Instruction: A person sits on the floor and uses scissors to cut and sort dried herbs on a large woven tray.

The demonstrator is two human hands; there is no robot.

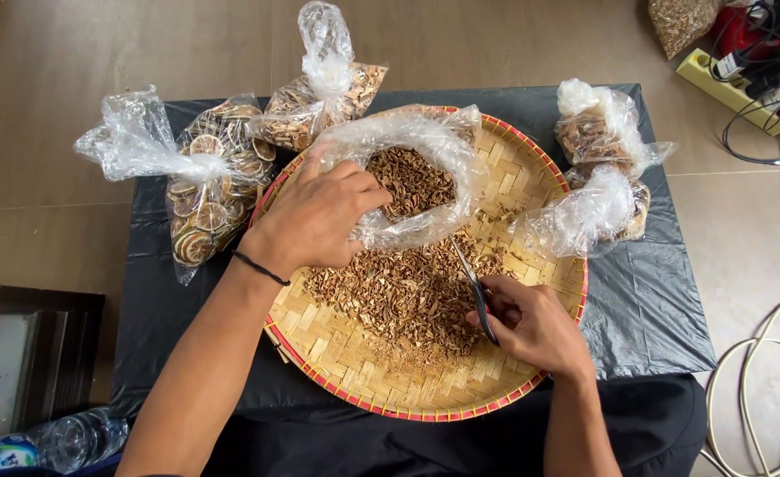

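Observation:
My left hand (317,216) grips the rim of an open clear plastic bag (425,150) filled with brown dried chips, which lies on a round woven bamboo tray (354,362) with a red edge. A heap of the same brown chips (407,296) is spread on the tray below the bag. My right hand (531,327) holds a pair of scissors (471,278) with black handles, blades pointing up toward the bag's lower edge.
A black plastic sheet (646,300) covers the low table. A bag of dried citrus slices (213,190) and a bag of pale chips (319,102) lie at left, two knotted bags (597,177) at right. A power strip (730,88) and cables (761,371) lie on the floor at right.

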